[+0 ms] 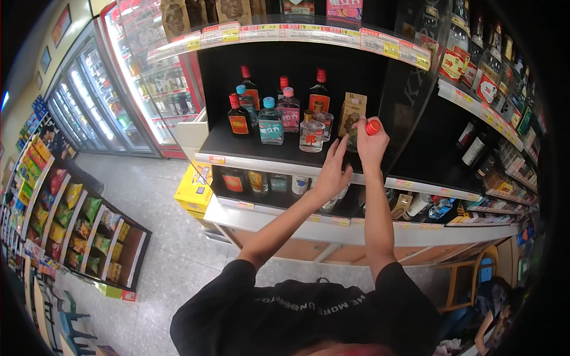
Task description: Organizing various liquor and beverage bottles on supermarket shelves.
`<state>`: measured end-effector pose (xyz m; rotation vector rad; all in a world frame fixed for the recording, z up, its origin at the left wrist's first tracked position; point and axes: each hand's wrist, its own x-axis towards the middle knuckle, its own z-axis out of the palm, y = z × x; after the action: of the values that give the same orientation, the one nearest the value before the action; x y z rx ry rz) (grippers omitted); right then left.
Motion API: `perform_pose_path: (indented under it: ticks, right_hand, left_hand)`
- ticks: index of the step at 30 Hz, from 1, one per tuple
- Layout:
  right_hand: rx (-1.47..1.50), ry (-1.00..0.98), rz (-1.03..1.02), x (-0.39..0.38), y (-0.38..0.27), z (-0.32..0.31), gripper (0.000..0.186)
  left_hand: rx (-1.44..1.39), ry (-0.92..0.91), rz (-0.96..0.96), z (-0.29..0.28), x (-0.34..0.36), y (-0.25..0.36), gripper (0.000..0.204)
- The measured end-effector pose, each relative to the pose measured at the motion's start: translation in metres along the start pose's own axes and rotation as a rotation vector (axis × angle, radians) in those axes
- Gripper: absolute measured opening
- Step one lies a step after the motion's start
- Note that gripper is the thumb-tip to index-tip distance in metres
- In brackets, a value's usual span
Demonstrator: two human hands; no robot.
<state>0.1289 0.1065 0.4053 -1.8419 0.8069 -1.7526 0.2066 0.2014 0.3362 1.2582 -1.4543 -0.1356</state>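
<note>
My right hand is closed round a red-capped bottle in front of a brown kraft package at the right end of the middle shelf. My left hand reaches toward the shelf's front edge, fingers apart and holding nothing, just below and right of a small clear bottle. Behind and left stand several flat bottles, among them a teal one, a pink one and a dark red-labelled one. My right hand hides most of the bottle it holds.
A clear divider separates bottle shelves at right. A snack rack, yellow boxes and glass-door fridges are at left. Another person is at far left; another sits at lower right by a wooden chair.
</note>
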Motion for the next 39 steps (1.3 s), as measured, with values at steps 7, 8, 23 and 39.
perform_pose_path:
  ticks: [7,8,23,39]
  right_hand:
    - [0.226,-0.095,-0.239,-0.026,-0.041,-0.038,0.017]
    - [0.262,-0.158,-0.328,-0.030,-0.046,-0.045,0.016]
    - [0.524,0.061,-0.242,-0.030,0.010,-0.187,0.019]
    - [0.732,0.074,0.408,0.133,0.117,-0.194,0.021]
  left_hand:
    - [-0.621,0.107,-0.171,0.003,-0.037,0.030,0.069]
    - [-0.627,0.138,-0.140,0.002,-0.045,0.040,0.070]
    - [-0.224,-0.151,0.123,0.091,-0.058,0.119,0.086]
    - [-0.108,-0.075,-0.025,0.211,0.089,0.082,0.075]
